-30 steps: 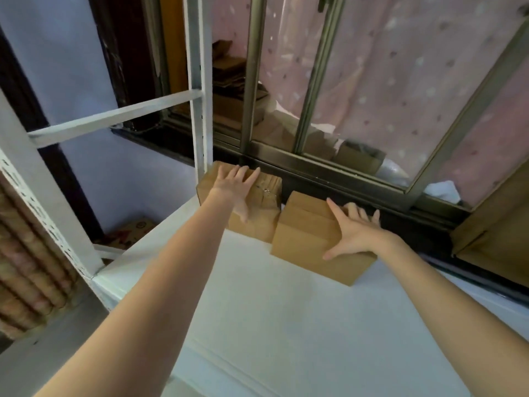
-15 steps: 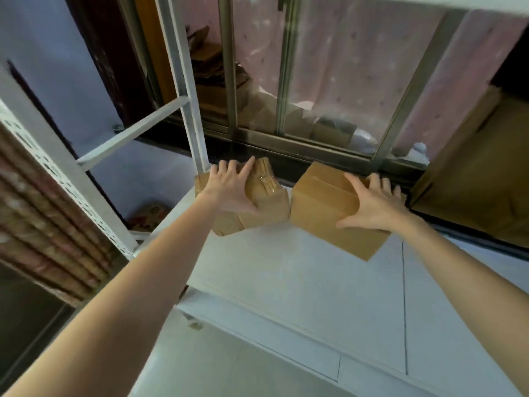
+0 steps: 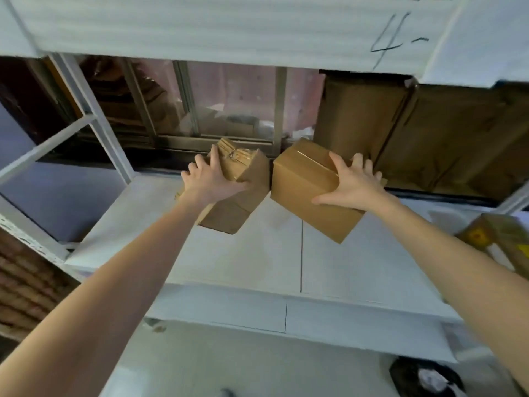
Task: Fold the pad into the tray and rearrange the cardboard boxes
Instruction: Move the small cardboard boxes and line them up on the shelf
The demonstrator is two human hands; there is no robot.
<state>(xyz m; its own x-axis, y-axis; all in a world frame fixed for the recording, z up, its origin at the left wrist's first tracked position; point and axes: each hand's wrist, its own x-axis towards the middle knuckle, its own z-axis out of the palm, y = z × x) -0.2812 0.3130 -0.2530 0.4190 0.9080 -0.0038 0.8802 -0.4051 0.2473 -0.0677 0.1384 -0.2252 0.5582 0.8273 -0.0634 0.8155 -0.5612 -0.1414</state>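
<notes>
My left hand (image 3: 213,179) grips a small taped cardboard box (image 3: 240,202), tilted and lifted off the white pad (image 3: 257,253) that lines the shelf tray. My right hand (image 3: 353,183) grips a second, plain cardboard box (image 3: 303,181), also tilted and raised above the pad. The two boxes hang side by side, almost touching, near the back of the shelf by the window frame.
Large brown cartons (image 3: 400,133) stand at the back right of the shelf. Another box (image 3: 506,239) sits at the right edge. A white foam-lined shelf (image 3: 229,24) marked "4-" hangs overhead. White rack posts (image 3: 94,118) stand at left. A dark bag (image 3: 426,379) lies on the floor.
Both hands have closed on the boxes and lifted them off the pad, pulling them toward me and tilting them. My view has dropped lower and back.
</notes>
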